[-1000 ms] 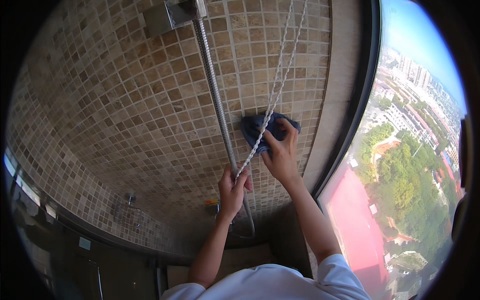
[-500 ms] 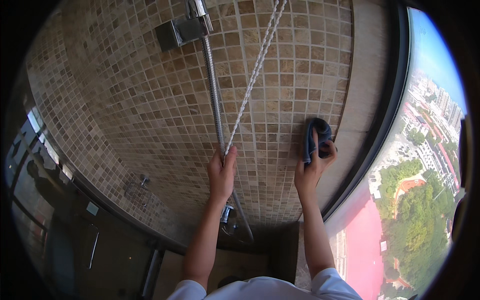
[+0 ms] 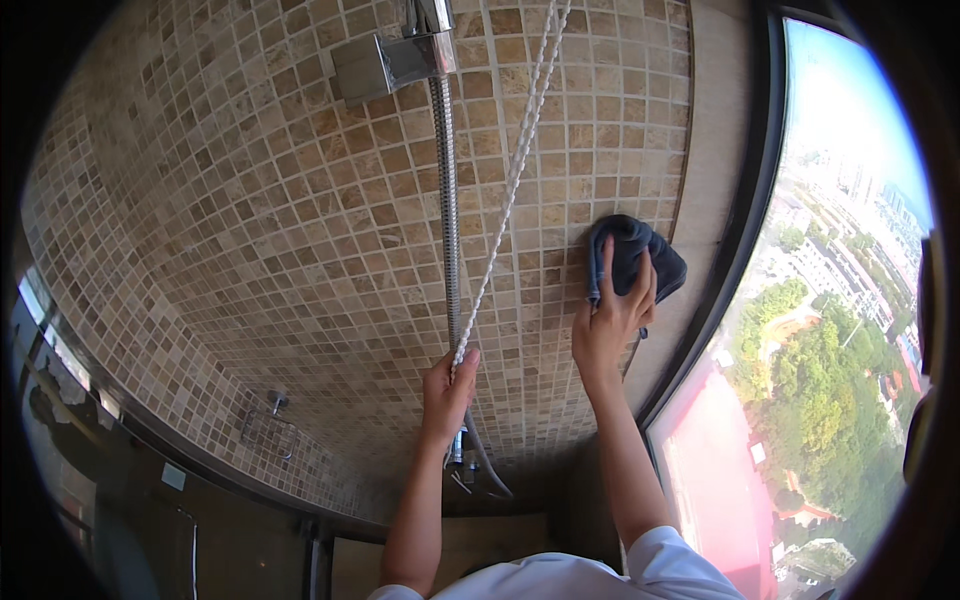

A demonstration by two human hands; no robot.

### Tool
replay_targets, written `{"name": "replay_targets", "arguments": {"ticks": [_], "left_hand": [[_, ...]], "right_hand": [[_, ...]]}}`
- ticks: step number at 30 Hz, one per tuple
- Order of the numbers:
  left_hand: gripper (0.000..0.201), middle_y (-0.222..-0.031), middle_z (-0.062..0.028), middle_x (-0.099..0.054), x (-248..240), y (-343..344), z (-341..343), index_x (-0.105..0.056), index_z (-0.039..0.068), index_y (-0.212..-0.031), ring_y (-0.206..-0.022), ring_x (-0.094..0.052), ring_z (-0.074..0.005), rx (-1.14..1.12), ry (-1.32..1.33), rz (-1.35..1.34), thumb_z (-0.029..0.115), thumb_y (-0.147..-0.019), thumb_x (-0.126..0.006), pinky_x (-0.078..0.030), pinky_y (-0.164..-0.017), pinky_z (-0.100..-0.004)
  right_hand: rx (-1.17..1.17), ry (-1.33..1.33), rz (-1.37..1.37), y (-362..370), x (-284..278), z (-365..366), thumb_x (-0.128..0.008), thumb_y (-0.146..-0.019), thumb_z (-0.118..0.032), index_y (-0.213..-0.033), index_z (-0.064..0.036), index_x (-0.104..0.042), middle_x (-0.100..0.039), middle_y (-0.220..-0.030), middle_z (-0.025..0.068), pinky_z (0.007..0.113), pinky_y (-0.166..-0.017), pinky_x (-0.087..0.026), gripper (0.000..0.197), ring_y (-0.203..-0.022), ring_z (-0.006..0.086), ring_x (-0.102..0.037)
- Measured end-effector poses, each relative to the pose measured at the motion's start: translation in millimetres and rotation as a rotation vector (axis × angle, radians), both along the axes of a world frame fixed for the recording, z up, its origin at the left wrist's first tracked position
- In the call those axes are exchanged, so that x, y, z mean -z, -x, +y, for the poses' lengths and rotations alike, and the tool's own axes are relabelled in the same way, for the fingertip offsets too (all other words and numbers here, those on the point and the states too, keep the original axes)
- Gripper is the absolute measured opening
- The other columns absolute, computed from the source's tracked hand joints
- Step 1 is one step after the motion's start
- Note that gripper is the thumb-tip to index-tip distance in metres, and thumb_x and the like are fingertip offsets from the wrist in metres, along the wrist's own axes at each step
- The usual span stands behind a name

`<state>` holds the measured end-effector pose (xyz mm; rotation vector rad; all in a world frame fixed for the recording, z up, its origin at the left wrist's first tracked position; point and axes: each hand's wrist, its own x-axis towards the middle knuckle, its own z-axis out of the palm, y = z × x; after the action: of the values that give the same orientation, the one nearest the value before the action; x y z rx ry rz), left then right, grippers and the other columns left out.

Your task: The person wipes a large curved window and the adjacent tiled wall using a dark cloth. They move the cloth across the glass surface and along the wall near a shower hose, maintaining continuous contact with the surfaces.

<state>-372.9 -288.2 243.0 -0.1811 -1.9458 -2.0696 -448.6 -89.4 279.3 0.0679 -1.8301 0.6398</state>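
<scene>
Two bare hands work near the middle of the frame. Just below centre, the left hand [image 3: 448, 402] is closed around a white twisted cord [image 3: 516, 172] that slants up to the top edge; whether it also grips the ribbed metal shower hose [image 3: 448, 190] behind, I cannot tell. Right of centre, the right hand [image 3: 612, 335] has its fingers parted over a bunched dark blue cloth [image 3: 640, 245], gripping it against the beige-brown mosaic-tiled wall [image 3: 300, 210]. A chrome shower bracket [image 3: 395, 65] sits at upper centre-left; a window [image 3: 800, 400] fills the right side.
</scene>
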Motion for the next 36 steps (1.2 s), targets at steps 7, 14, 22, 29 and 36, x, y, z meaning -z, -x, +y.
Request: {"name": "replay_targets", "arguments": {"ticks": [7, 14, 22, 29, 36], "left_hand": [[0.031, -0.054, 0.0067, -0.040, 24, -1, -27, -0.051, 0.011, -0.075, -0.047, -0.038, -0.0021, 0.081, -0.044, -0.021, 0.031, -0.099, -0.057, -0.031, -0.044, -0.0214], [0.035, -0.054, 0.0054, -0.041, 22, -5, -46, -0.049, 0.011, -0.073, -0.047, -0.039, -0.0035, 0.125, -0.084, -0.033, 0.034, -0.099, -0.056, -0.033, -0.045, -0.0219], [0.041, -0.056, 0.0031, -0.041, 26, -6, -48, -0.045, 0.011, -0.069, -0.048, -0.039, -0.0055, 0.207, -0.091, -0.052, 0.037, -0.100, -0.052, -0.034, -0.047, -0.0227], [0.044, -0.056, 0.0024, -0.040, 48, -4, -36, -0.041, 0.012, -0.067, -0.049, -0.038, -0.0064, 0.256, -0.059, -0.066, 0.037, -0.102, -0.048, -0.034, -0.049, -0.0233], [0.039, -0.061, 0.0002, -0.049, 61, 11, -9, -0.050, 0.006, -0.075, -0.057, -0.049, -0.0079, 0.245, 0.060, -0.043, 0.034, -0.102, -0.048, -0.041, -0.057, -0.0239]], "right_hand": [[-0.234, -0.232, -0.181, -25, 12, -63, -0.063, -0.074, -0.012, -0.139, -0.0296, -0.051, -0.024, -0.156, 0.0199, 0.050, -0.105, -0.025, 0.068, -0.139, 0.0397, -0.030], [-0.087, -0.143, -0.032, -1, -4, -30, -0.057, -0.080, -0.009, -0.146, -0.0154, -0.041, -0.018, -0.156, 0.0229, 0.061, -0.114, -0.014, 0.068, -0.141, 0.0524, -0.014], [-0.188, -0.237, -0.263, -9, 126, -81, -0.062, -0.075, -0.019, -0.142, -0.0344, -0.046, -0.024, -0.155, 0.0154, 0.070, -0.110, -0.005, 0.070, -0.142, 0.0490, -0.014], [-0.106, -0.230, -0.113, 0, 0, -62, -0.060, -0.076, -0.020, -0.146, -0.0299, -0.041, -0.024, -0.156, 0.0152, 0.069, -0.110, -0.003, 0.073, -0.142, 0.0462, -0.017], [-0.234, -0.340, -0.455, -8, 231, -45, -0.065, -0.071, -0.023, -0.138, -0.0401, -0.050, -0.032, -0.149, 0.0176, 0.071, -0.110, -0.002, 0.071, -0.141, 0.0480, -0.017]]}}
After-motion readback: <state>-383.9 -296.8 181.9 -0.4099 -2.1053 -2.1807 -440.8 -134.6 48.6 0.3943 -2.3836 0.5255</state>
